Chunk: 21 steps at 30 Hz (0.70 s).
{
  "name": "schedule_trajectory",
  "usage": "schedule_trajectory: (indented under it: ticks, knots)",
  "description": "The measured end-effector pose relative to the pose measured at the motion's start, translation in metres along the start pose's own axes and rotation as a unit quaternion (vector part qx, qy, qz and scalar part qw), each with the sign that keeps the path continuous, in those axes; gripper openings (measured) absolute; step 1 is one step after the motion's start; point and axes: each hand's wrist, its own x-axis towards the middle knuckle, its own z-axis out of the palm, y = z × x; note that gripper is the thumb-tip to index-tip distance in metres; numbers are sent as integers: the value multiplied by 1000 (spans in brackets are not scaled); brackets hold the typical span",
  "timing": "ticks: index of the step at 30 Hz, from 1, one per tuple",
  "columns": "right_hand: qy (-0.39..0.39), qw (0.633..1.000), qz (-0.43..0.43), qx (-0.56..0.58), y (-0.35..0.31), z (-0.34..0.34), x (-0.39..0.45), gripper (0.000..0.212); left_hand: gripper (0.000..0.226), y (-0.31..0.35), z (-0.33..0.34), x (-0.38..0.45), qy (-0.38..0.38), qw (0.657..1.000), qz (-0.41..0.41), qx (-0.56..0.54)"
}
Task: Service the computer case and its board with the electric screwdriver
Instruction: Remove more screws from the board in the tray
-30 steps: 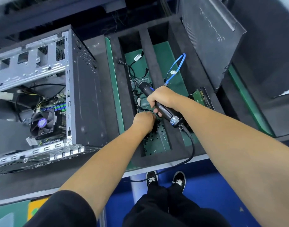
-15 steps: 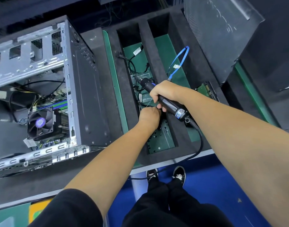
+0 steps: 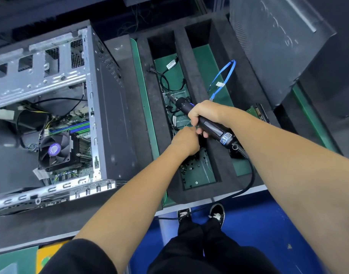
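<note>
Right hand [image 3: 204,117] gripping the black barrel of the electric screwdriver [image 3: 206,125], fingers wrapped round it, tip slanting away over the foam tray [image 3: 201,91]. Left hand [image 3: 186,142] curling just beneath and touching the right fingers, knuckles up; impossible to tell whether anything is being pinched inside it. Both hovering over the tray's middle compartment.

Nearest, the black power cord [image 3: 248,182] drooping off the surface edge [image 3: 238,191] toward the blue floor [image 3: 258,224], shoes standing just below. Little room showing between the foam dividers, narrow and long, with soft matte black walls and a smooth green base. Small dark screws [image 3: 191,167] lying scattered in the near end of the middle compartment; black wires [image 3: 165,80] coiling further along it. In the right compartment, a blue flat cable [image 3: 226,76] looping up.

Left of the tray, the computer case [image 3: 108,107] lying open, grey perforated metal, its board [image 3: 74,123] with a black fan [image 3: 54,149] inside. Farther right, a dark side panel [image 3: 272,46] leaning at a tilt.
</note>
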Motion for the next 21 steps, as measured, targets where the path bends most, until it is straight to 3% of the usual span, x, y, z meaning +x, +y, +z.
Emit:
schedule_trajectory:
  ticks: [7, 13, 21]
  knots:
    - [-13, 1000, 13, -10, -3, -4, -1, 15, 30, -9, -23, 2, -25, 995, 47, 80]
    - [-29, 998, 13, -45, -7, -5, -2, 18, 11, -23, -34, 3, 107, 940, 72, 315]
    - [-49, 999, -5, -20, 0, -8, -2, 19, 19, -20, -12, 3, 51, 907, 69, 412]
